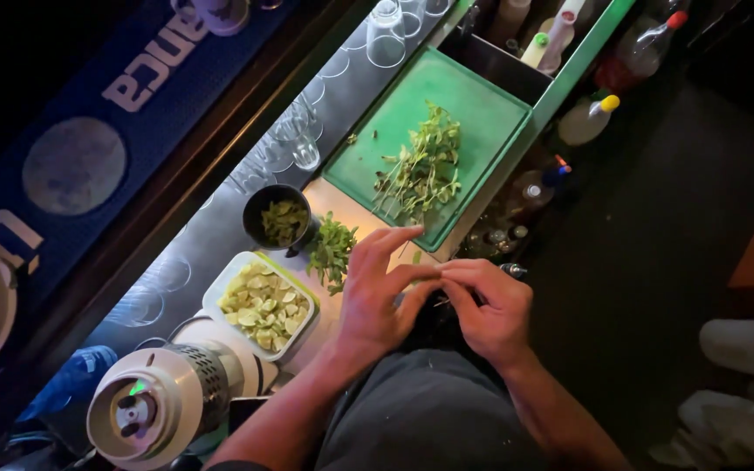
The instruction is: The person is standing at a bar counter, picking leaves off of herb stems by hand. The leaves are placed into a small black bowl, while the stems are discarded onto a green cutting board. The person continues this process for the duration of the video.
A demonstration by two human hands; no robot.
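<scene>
My left hand (379,292) and my right hand (487,307) meet at the counter's front edge, fingertips pinched together on a thin herb stem (436,299) that is barely visible. Just left of my left hand lies a small bunch of green leafy herbs (332,250). Beyond the hands, a green cutting board (482,105) carries a pile of stripped herb sprigs (421,170). A dark cup (277,216) holding picked leaves stands left of the board. A white rectangular tub (215,296) of cut lime wedges sits at the lower left.
Several clear glasses (386,35) stand upside down along the metal counter. Squeeze bottles (560,35) and other bottles fill the rack at the upper right. A white and metal machine (154,406) stands at the lower left. A dark bar mat (71,166) runs along the left.
</scene>
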